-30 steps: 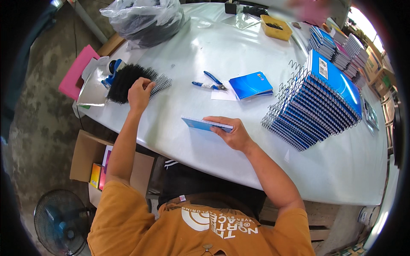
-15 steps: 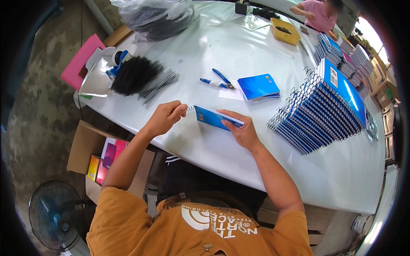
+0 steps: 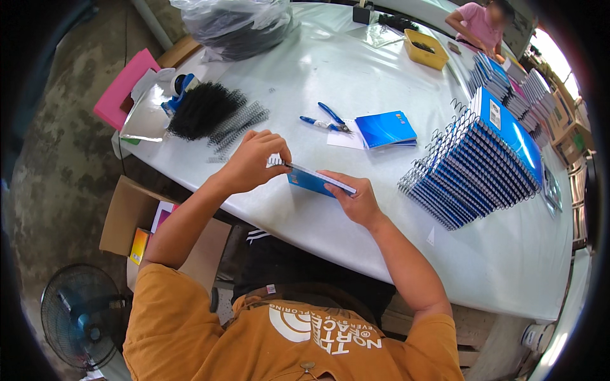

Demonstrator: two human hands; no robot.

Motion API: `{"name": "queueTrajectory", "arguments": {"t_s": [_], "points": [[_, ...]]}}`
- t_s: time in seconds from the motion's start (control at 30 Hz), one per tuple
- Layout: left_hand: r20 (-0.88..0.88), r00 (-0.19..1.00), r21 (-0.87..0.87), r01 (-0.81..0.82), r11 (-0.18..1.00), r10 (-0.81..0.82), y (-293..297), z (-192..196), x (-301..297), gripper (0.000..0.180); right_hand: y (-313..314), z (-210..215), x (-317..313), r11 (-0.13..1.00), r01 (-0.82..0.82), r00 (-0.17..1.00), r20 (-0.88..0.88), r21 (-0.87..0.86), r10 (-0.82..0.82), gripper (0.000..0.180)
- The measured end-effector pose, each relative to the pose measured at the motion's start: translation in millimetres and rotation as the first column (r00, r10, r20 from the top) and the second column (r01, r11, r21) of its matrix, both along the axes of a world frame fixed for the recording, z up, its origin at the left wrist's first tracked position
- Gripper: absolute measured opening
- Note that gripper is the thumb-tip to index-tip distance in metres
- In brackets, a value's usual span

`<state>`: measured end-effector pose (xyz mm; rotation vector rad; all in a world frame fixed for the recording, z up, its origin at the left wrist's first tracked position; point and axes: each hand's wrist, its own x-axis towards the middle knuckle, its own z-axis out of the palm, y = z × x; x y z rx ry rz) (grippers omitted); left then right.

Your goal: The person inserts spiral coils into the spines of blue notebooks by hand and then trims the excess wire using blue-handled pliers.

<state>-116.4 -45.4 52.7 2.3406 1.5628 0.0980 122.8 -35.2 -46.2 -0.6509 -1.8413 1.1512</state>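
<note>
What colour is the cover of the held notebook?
Blue; the notebook cover shows best in the head view.

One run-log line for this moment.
left hand: holding coil at notebook's left end | right hand: holding notebook | table: pliers, black coils, coil-bound stack
</note>
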Motion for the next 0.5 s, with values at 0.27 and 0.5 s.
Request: {"name": "queueTrajectory", "arguments": {"t_s": [0.27, 0.5], "points": [[-0.191, 0.978, 0.523, 0.031, 0.852, 0.082, -78.2, -92.0, 16.0, 0.112, -13.3, -2.7, -11.4, 0.985, 0.04, 0.998, -0.054, 0.166, -0.031, 0.029], [-0.188, 0.952, 0.76, -0.017, 0.65, 0.244, -69.8, -100.3, 19.3, 0.111, -36.7, 6.5, -18.0, 0.985, 0.071, 0.997, -0.053, 0.157, -0.063, 0.029]]}}
